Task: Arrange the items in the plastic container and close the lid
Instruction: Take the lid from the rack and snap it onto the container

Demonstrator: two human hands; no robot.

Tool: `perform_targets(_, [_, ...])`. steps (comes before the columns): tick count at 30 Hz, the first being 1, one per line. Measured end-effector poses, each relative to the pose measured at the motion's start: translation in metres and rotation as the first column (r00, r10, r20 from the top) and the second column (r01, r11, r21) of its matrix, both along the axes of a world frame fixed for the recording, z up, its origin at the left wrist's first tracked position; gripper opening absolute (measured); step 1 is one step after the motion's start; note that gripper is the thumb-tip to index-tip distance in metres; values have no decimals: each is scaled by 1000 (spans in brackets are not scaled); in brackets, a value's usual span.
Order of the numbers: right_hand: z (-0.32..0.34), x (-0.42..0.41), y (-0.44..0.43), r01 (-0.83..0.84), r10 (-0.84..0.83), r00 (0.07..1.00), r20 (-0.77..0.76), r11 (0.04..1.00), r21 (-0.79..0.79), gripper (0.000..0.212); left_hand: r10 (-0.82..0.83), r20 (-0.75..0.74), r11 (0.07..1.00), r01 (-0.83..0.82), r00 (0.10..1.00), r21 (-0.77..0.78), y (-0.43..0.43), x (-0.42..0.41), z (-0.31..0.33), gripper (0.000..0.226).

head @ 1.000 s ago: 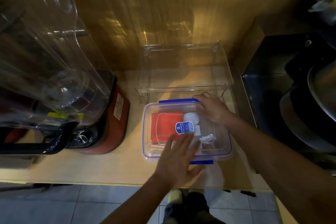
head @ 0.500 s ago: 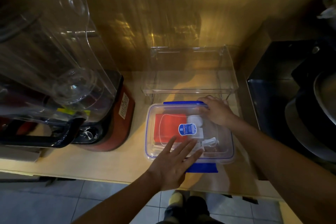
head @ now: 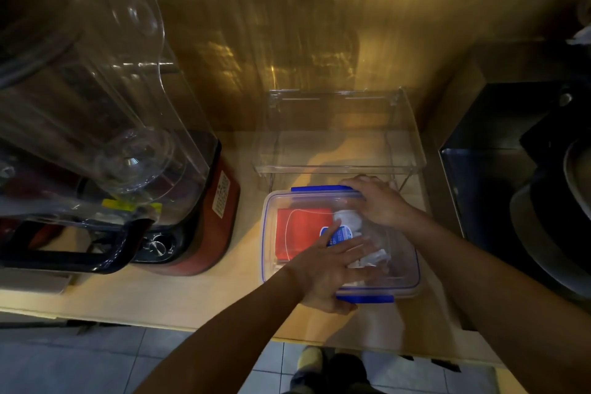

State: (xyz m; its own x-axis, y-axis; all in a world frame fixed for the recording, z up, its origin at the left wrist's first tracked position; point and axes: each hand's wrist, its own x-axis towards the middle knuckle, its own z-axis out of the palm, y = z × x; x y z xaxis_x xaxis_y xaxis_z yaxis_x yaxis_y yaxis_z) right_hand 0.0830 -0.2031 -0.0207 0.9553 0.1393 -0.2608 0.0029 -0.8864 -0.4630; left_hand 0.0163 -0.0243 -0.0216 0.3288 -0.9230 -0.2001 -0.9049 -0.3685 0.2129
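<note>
On the pale wooden counter point(head: 198, 291), just right of the red blender base point(head: 204, 233), the clear plastic container with blue clips point(head: 267, 233) already holds its red packet point(head: 299, 233) and has the lid on. We press our left hand point(head: 332, 265) flat, fingers spread, on the near part of the lid, while our right hand point(head: 377, 201) curls over the far blue clip point(head: 319, 189). We judge this the closing step; next, both clips must snap down.

Under the left hand point(head: 332, 269) the clear lid point(head: 287, 201) carried a thin blue line around its rim, a blue latch point(head: 364, 298) at the palm and another blue latch point(head: 323, 189) by the right hand point(head: 379, 200). Beyond the left fingertips, a red packet point(head: 300, 233) with a thin white outline and a blue-and-white label point(head: 340, 235) showed. Left of both hands, the blender base point(head: 211, 227) was red and black.
</note>
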Motion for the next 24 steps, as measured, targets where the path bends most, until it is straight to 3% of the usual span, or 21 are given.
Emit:
perform_targets(9, [-7, 6, -1, 120, -127, 991, 32, 980, 161, 38, -47, -45, 998, 45, 998, -48, 3, 3, -1, 61])
perform_targets(15, [-4, 5, 1, 100, -117, 989, 90, 980, 174, 21, -60, -41, 998, 59, 997, -25, 4, 3, -3, 56])
perform_targets(21, [-1, -2, 1, 56, -69, 989, 129, 994, 97, 33, -72, -13, 997, 72, 997, -28, 5, 4, -5, 57])
perform_targets(24, [-7, -12, -3, 43, -39, 989, 144, 999, -26, 41, 99, -43, 989, -103, 994, -104, 10, 3, -6, 55])
